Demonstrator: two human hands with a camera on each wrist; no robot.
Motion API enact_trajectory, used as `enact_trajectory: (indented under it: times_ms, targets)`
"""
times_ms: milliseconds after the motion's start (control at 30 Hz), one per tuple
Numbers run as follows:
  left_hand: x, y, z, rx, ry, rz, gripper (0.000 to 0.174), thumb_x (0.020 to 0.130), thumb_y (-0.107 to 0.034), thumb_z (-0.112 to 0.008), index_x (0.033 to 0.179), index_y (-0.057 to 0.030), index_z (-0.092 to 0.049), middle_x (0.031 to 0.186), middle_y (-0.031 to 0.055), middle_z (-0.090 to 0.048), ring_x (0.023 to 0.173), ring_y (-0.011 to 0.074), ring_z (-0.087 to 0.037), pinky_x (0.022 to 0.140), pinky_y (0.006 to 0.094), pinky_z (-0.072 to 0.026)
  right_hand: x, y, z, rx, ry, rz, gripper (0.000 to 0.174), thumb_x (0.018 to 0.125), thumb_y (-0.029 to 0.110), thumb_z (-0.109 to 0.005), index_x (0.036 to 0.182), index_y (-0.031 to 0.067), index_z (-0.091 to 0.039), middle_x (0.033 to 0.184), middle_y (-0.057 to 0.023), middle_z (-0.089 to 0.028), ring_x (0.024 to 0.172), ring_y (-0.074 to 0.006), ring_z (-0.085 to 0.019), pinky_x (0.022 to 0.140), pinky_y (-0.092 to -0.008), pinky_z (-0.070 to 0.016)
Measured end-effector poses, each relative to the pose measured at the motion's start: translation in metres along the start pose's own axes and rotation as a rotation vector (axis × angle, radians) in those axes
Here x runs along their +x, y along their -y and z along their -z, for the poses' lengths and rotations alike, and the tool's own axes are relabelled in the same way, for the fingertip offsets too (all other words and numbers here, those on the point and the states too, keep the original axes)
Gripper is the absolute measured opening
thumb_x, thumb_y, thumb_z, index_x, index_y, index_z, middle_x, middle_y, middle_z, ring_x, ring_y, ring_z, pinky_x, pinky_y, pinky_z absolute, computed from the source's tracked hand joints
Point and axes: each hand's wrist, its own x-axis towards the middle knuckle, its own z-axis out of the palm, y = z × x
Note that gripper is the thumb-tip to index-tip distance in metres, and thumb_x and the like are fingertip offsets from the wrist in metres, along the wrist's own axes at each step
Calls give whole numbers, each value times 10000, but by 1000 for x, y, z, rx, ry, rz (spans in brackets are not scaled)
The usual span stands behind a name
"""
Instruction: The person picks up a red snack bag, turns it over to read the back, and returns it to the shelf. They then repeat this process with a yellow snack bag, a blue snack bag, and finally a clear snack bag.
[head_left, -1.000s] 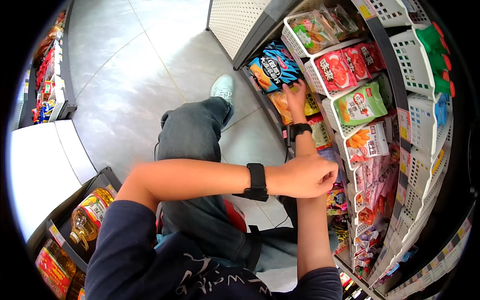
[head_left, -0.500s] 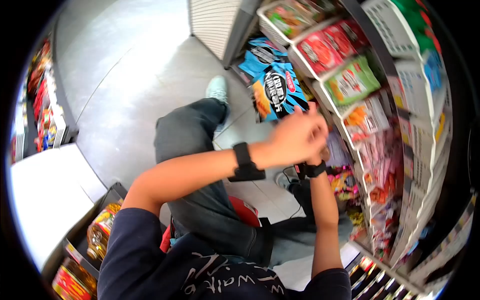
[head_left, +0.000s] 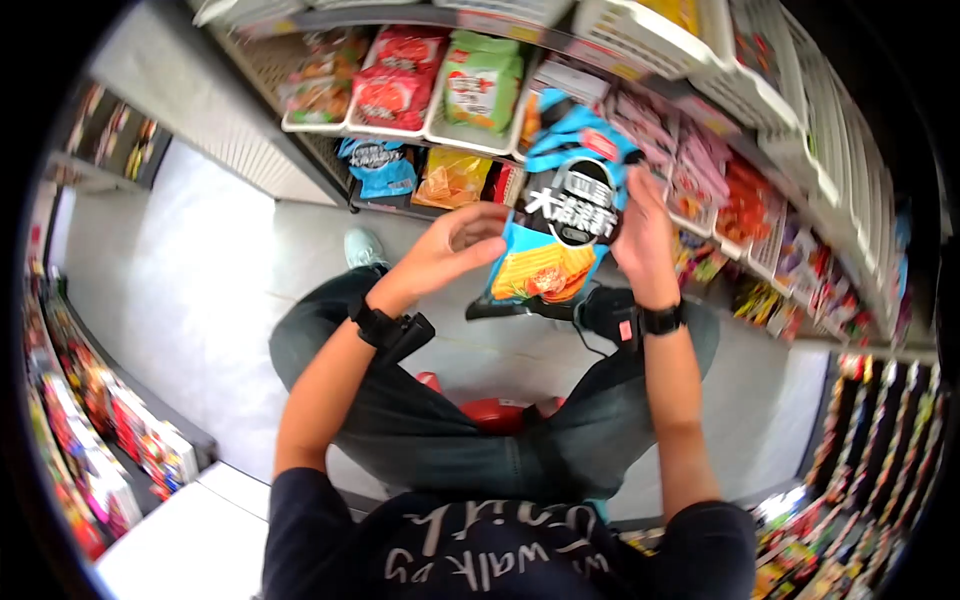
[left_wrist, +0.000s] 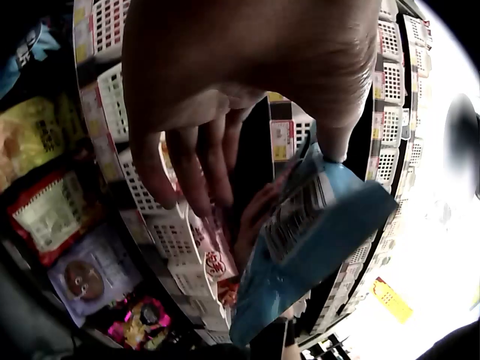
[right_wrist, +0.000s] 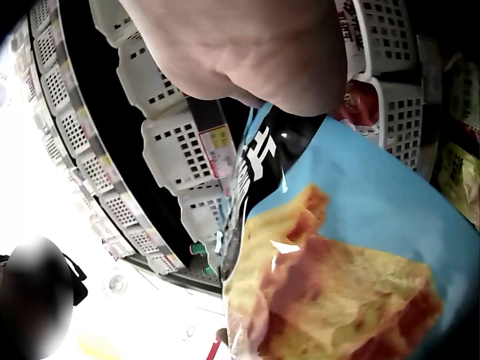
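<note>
A blue and black snack bag (head_left: 565, 210) is held up above the lap, its printed front facing the head camera. At its right edge my right hand (head_left: 650, 240) grips it; the fingers behind it are hidden. My left hand (head_left: 445, 250) is at the left edge, fingers loosely bent. In the left wrist view, the thumb of the left hand (left_wrist: 247, 67) touches the blue bag (left_wrist: 292, 255) while the other fingers hang apart from it. The right wrist view has the right hand (right_wrist: 255, 56) over one end of the bag (right_wrist: 375, 202).
White baskets with red bags (head_left: 392, 97) and a green bag (head_left: 480, 85) line the shelf ahead. On the low shelf beneath lie another blue bag (head_left: 380, 168) and a yellow bag (head_left: 453, 178). A white surface (head_left: 195, 535) is at lower left; packed racks stand at both sides.
The blue bag has been lifted from the low shelf to in front of the body. My left hand has loosened from its curl and moved to the bag's left side. The head view has turned towards the shelf.
</note>
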Motion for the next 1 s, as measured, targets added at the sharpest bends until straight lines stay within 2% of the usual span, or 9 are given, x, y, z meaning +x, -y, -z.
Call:
enact_trajectory:
  times_ms: [67,233,300,433,533,600,633,800,1000]
  targets:
    - [1,-2,-9,-62,119,-6,576,852,-231,-672,1298,18,-405,1203,90,-537,1119,138,-493,942,303,-406,2,0,-2,-13,-147,-51,90,946,158,-521,973,74,-542,931,-10,-591,872,-126,-585,795,-293,-490]
    - [11,-5,-20,185,-70,167,394,854,-169,-671,1175,14,-531,1077,65,-617,961,107,-575,834,257,-464,-3,11,-8,55,-47,-40,139,955,196,-508,1029,80,-531,1012,-3,-588,937,-113,-569,807,-284,-486]
    - [13,-4,-19,181,-164,85,347,846,-149,-678,1123,12,-547,1033,61,-634,901,105,-599,792,249,-484,-3,15,-19,120,-28,-29,114,956,196,-501,995,91,-521,967,9,-578,896,-98,-555,772,-263,-472]
    - [17,-17,-19,90,-332,-70,269,851,-155,-675,1042,15,-591,971,50,-650,845,96,-605,762,248,-490,-1,9,-24,-185,141,-116,351,890,250,-620,1148,46,-498,1036,13,-555,959,-84,-526,815,-267,-450]
    - [19,-22,-10,115,-401,-181,286,841,-169,-691,1030,10,-571,972,58,-647,842,109,-609,763,254,-491,-10,13,-41,-771,466,190,449,829,220,-698,1182,24,-502,1068,-21,-579,978,-94,-534,848,-268,-444]
    - [20,-18,-1,135,-440,-203,322,828,-172,-707,1046,7,-553,994,61,-639,866,114,-603,769,256,-489,-10,19,-44,-826,484,33,576,759,182,-764,1226,1,-482,1153,-41,-570,1023,-96,-513,922,-285,-414]
    - [21,-18,0,142,-438,-221,332,825,-174,-711,1052,5,-547,1007,64,-635,877,115,-600,772,255,-487,-10,24,-48,-889,500,175,535,768,167,-755,1210,1,-502,1123,-37,-583,1012,-101,-524,912,-282,-423]
    - [38,-20,-7,188,-382,-291,271,832,-164,-696,1004,6,-574,940,54,-649,823,100,-607,742,250,-493,-11,18,-42,-621,428,137,448,799,105,-722,1182,1,-514,1094,-31,-596,972,-85,-545,861,-255,-453]
    - [57,-25,-38,371,-267,-214,282,853,-204,-675,1018,1,-573,958,56,-642,842,95,-601,752,249,-483,-32,15,-6,-649,195,191,425,798,117,-716,1160,9,-520,1089,-32,-601,973,-91,-559,854,-259,-451]
